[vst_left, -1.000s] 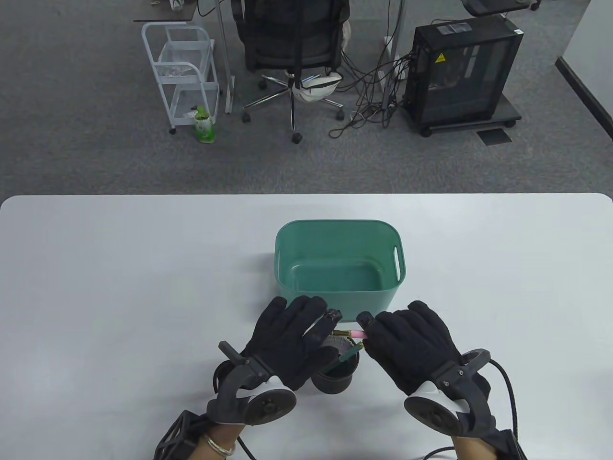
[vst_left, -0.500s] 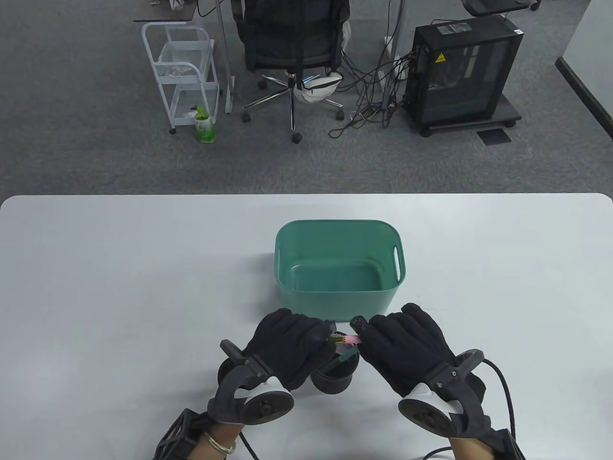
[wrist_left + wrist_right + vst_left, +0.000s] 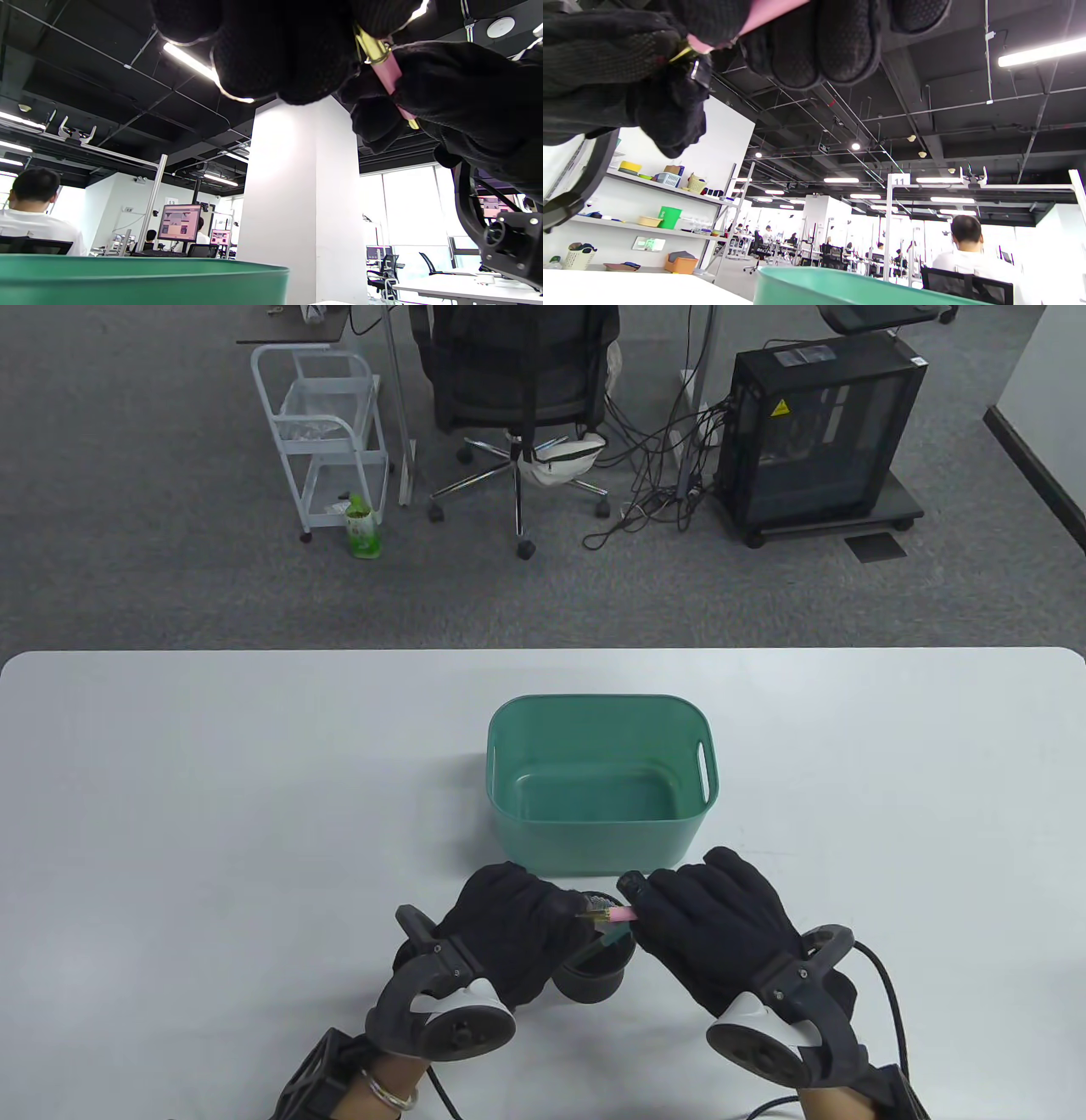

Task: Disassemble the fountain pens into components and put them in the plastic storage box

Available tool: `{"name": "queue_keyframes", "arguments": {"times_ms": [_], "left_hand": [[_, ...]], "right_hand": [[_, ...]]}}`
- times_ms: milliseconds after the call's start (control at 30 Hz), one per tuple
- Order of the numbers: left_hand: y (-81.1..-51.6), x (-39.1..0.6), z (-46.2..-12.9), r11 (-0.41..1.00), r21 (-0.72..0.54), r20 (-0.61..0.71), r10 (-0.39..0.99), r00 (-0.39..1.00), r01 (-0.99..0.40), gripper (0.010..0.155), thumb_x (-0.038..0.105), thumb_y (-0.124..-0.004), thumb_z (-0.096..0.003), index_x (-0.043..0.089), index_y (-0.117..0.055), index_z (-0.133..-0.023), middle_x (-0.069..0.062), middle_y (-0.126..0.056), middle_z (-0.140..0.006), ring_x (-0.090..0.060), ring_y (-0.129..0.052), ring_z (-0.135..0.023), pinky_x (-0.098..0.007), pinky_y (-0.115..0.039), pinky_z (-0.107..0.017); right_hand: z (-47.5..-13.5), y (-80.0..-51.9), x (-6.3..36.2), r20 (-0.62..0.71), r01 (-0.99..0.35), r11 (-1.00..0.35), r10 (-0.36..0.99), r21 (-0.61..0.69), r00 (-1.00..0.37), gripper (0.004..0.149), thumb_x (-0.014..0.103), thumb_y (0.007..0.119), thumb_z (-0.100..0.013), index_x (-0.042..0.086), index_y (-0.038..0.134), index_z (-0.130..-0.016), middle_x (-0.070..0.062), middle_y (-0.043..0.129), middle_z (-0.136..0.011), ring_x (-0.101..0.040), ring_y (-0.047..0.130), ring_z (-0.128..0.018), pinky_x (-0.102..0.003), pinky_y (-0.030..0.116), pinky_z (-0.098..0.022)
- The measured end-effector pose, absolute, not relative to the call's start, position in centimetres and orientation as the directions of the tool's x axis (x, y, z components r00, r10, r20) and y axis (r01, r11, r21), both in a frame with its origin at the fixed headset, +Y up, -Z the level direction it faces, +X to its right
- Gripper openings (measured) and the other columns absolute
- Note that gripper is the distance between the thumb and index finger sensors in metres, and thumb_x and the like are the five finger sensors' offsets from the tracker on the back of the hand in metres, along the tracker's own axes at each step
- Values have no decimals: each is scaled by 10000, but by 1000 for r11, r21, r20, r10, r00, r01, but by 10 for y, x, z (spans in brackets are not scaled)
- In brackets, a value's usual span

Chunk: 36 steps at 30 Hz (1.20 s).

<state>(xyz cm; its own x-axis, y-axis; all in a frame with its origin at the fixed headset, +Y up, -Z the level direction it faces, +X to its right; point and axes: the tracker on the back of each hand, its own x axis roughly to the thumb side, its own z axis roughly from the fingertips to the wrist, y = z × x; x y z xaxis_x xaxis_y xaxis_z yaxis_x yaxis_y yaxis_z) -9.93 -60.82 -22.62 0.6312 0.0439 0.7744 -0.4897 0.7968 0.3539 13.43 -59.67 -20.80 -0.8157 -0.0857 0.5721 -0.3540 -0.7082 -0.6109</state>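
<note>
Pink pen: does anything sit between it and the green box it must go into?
Nothing visible does. Both hands, left hand and right hand, hold the pink pen just in front of the green box, whose open top is uncovered.

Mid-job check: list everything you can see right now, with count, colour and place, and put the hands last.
storage box: one, green, table centre, nothing visible inside
pink pen: one, pink with gold trim, held between both hands above the holder
pen holder: one, black cup, near edge between the hands; a green pen leans in it
table: one, white
office chair: one, black, floor beyond the table
cart: one, white, far left
computer tower: one, black, far right
bottle: one, green, by the cart
left hand: black glove, pinches the pen's gold end
right hand: black glove, grips the pink barrel
</note>
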Motion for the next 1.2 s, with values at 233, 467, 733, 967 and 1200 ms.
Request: {"name": "queue_keyframes", "arguments": {"times_ms": [233, 467, 733, 967, 1200], "left_hand": [[-607, -102, -228, 801, 295, 798, 93, 595, -520, 443, 401, -568, -687, 97, -864, -814, -15, -948, -637, -182, -926, -559, -464, -706, -663], [-608, -103, -232, 791, 212, 812, 184, 553, -574, 458, 401, -551, -693, 99, -885, -772, -9, -955, -591, -179, -933, -519, -466, -720, -637], [-607, -105, -231, 785, 256, 788, 168, 592, -564, 485, 454, -572, -693, 126, -872, -885, -28, -986, -707, -224, -952, -631, -491, -695, -674], [-606, -107, -231, 783, 279, 773, 160, 613, -556, 588, 561, -697, -637, 159, -723, -1066, -71, -911, -937, -259, -900, -822, -529, -630, -756], [-606, -105, -228, 779, 298, 778, 138, 614, -552, 526, 521, -733, -638, 171, -719, -1031, -51, -894, -953, -237, -894, -829, -517, -624, -766]], "right_hand": [[-206, -599, 132, 585, -375, -678, -101, -632, -804, 436, 463, 719, -531, 294, 861, -907, 92, 888, -823, -119, 874, -746, -448, 629, -751], [-203, -599, 130, 567, -362, -643, -137, -675, -813, 418, 459, 743, -523, 308, 835, -902, 71, 865, -836, -108, 856, -764, -440, 621, -760], [-203, -597, 133, 570, -367, -651, -124, -664, -812, 423, 469, 743, -524, 313, 837, -906, 71, 870, -836, -105, 862, -761, -449, 622, -758], [-204, -598, 133, 570, -364, -655, -125, -662, -812, 425, 473, 737, -526, 317, 833, -909, 107, 869, -836, -106, 864, -762, -452, 624, -757], [-205, -598, 135, 564, -358, -655, -126, -665, -816, 427, 476, 733, -527, 318, 831, -912, 106, 868, -838, -107, 865, -762, -452, 625, -756]]}}
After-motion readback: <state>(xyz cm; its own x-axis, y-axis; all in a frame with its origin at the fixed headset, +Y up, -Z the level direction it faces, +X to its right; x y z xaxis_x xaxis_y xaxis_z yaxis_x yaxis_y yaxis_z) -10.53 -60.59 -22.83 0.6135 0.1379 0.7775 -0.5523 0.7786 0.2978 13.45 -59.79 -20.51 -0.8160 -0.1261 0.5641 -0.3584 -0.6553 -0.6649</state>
